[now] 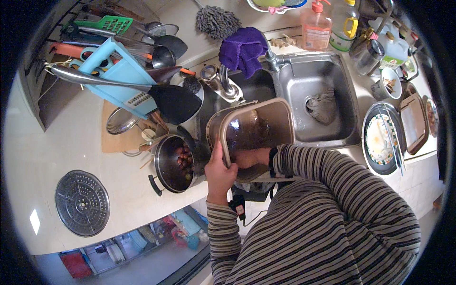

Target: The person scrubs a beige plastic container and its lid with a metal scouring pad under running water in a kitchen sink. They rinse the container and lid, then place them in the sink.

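My left hand (221, 171) grips the near left rim of a brown, rounded rectangular container (260, 124), which is tilted over the left basin of the steel sink. Inside it, my right hand (251, 157) reaches against the lower wall; its fingers are in shadow, so whether they hold anything is hidden. The container's inner surface looks dark and glossy. Just left of my left hand stands a steel pot (174, 164) with reddish-brown pieces in it. Behind the container, a purple cloth (244, 50) drapes over the faucet.
In the right sink basin (320, 131) a greyish cloth lies at the drain. A pan (367, 142) with a plate and chopsticks stands to the right. Black spatula (176, 103), light-blue grater (114, 76) and strainer (123, 121) crowd the left. A perforated steamer plate (82, 203) lies on the counter.
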Demonstrator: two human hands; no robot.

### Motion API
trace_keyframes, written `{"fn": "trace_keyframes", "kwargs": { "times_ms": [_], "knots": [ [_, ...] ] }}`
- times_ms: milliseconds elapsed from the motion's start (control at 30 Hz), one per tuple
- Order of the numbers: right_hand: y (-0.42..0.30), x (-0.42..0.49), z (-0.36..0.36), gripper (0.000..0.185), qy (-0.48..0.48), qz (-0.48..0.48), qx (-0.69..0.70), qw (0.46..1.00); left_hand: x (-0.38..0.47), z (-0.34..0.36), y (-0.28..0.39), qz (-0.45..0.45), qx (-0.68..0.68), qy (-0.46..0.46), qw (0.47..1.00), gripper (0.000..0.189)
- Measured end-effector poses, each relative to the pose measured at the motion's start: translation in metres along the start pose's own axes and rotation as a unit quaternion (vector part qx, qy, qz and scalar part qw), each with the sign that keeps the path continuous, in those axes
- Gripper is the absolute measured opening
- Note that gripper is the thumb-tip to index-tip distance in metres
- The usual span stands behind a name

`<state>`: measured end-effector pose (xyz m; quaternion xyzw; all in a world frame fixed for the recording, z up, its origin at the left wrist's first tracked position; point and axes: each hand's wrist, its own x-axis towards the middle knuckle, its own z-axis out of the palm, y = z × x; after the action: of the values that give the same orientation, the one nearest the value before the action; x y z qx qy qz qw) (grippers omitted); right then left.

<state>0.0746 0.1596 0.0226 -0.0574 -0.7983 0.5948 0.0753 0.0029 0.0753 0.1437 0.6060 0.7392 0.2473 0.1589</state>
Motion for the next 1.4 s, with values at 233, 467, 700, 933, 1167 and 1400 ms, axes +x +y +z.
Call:
{"fn": "trace_keyframes", "kwargs": {
  "times_ms": [233,467,700,933,1167,1400],
  "knots": [
    [0.008,-0.044,-0.035,0.047,-0.11,0.106,-0.048,0.987,0.004,0.004,-0.003,-0.01,0.004,0.01,1.0,0.081],
    [0.049,-0.123,-0.068,0.026,-0.163,0.24,-0.403,0.868,0.012,0.002,-0.001,-0.01,0.027,-0.009,1.0,0.08],
    [0.096,-0.061,-0.066,0.035,0.142,0.245,-0.307,0.909,0.009,0.002,0.01,0.044,0.028,0.003,0.999,0.081],
    [0.08,-0.031,-0.044,0.057,-0.07,0.148,-0.267,0.95,0.009,0.004,0.002,0.03,0.042,0.007,0.999,0.082],
    [0.072,-0.023,-0.047,0.063,0.11,0.163,-0.23,0.953,0.006,0.001,0.005,0.051,0.071,0.015,0.996,0.082],
    [0.054,-0.042,-0.07,0.059,0.062,0.318,-0.24,0.915,0.005,0.001,0.009,0.057,0.092,0.016,0.994,0.083]
  ]
}}
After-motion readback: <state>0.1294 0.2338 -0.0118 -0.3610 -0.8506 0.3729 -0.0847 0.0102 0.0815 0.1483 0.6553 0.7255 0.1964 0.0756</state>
